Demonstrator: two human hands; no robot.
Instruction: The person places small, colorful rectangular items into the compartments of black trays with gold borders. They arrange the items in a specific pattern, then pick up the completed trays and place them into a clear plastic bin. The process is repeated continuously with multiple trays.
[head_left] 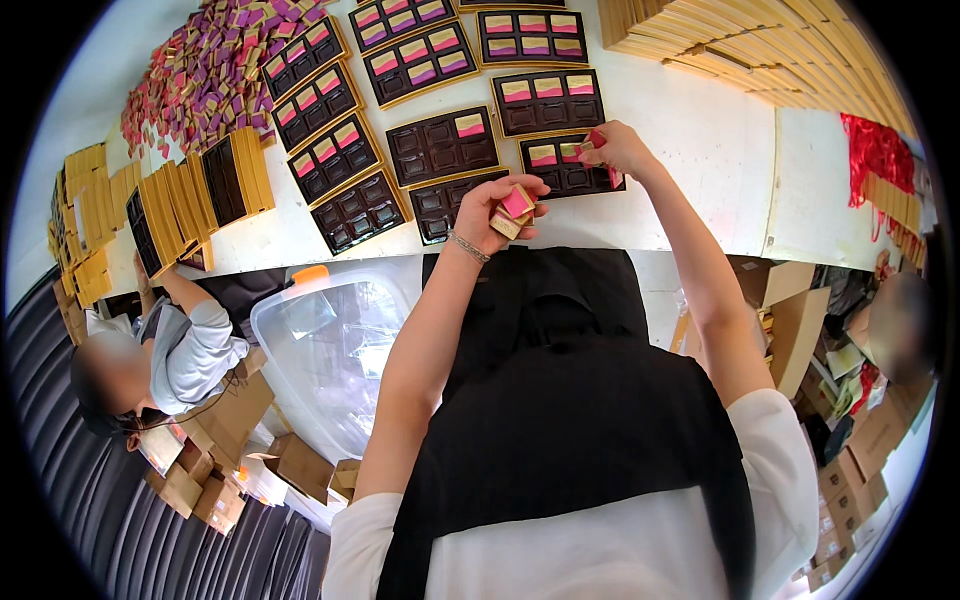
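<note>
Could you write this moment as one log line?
left hand: holding small pieces | right hand: fingering pink piece at partly filled black tray | upper left: loose pile

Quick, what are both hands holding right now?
Left hand: curled around small pink-faced pieces.
Right hand: pinching a small red piece over a black tray.

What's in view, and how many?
Small blocks: many, pink, purple, gold, heaped upper left
Trays: about twelve, dark, gold-edged, upper middle
Gold stacks: several, left and upper right
Red material: count unclear, far right
Bin: one, clear, lower left
Cardboard boxes: several, brown, lower sides
Table: one or two, white, top
Co-workers: two, far left and right
Apron: one, black, centre
Left hand: one, bare, holding blocks
Right hand: one, bare, holding block at tray
</note>
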